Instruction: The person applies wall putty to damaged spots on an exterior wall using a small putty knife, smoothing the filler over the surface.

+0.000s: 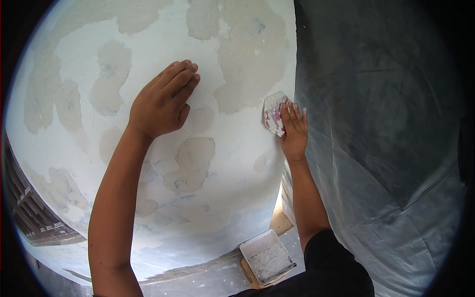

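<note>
In front of me rises a large white surface [163, 119], patched with beige filler [192, 161] in irregular blotches. My left hand [166, 96] lies against it near the upper middle, empty, fingers stretched out and side by side. Close to the surface's right edge, my right hand [295, 129] presses a sanding sheet [273, 113] flat with its fingers. That sheet looks whitened with dust and carries pink-red marks. Part of it is hidden under the fingers, and its exact make cannot be told.
Wrinkled translucent plastic sheeting [366, 183] hangs along the right side, beside the white edge. Low down stands a pale tray [267, 257] with whitish residue, on something brown. White specks dot the grey floor [217, 282]. A dark slatted opening [34, 208] is at lower left.
</note>
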Available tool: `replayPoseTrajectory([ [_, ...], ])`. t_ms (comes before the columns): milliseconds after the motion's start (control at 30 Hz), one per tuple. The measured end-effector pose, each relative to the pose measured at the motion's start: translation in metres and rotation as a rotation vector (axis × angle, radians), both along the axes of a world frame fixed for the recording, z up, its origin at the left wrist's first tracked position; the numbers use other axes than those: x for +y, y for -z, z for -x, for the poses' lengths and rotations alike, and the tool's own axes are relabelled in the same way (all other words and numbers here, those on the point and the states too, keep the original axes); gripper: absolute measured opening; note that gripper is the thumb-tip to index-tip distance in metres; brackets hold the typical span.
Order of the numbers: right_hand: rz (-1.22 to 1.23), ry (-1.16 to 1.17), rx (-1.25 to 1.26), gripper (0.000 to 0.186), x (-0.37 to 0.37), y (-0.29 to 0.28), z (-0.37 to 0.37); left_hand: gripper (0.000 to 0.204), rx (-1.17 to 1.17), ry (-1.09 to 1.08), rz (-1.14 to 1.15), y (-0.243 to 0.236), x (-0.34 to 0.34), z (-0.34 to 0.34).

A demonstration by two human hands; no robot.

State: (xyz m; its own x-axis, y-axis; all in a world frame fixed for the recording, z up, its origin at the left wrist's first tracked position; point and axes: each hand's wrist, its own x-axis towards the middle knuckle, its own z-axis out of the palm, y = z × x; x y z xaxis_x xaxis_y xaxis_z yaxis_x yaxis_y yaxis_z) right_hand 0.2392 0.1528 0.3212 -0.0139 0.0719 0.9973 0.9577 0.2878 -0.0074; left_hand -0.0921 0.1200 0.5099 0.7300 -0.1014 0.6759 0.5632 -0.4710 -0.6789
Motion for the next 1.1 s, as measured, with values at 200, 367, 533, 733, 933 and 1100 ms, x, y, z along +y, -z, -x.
replayPoseTrajectory([
  [200,-0.115,-0.035,-0.002,0.061,-0.026,-0.023,0.018,0.055,0.008,0.000,0.007,0.000,-0.002,0.001],
  [367,-0.240,-0.051,-0.140,0.056,-0.027,-0.076,0.070,0.046,0.013,0.006,-0.017,0.001,-0.002,-0.002],
  [533,-0.008,-0.072,-0.174,0.056,-0.011,-0.009,0.091,0.054,0.004,0.039,0.005,0.001,-0.001,0.000],
  [733,-0.072,-0.097,-0.092,0.053,-0.029,0.008,0.085,0.053,0.002,0.038,0.004,0.002,0.004,0.004],
  [933,-0.115,-0.026,-0.141,0.052,-0.014,-0.055,0.093,0.052,0.001,0.033,-0.005,0.001,0.000,-0.004],
  [1100,0.049,-0.069,-0.140,0.054,-0.024,0.031,0.090,0.052,0.003,0.028,0.016,0.002,-0.001,0.003],
])
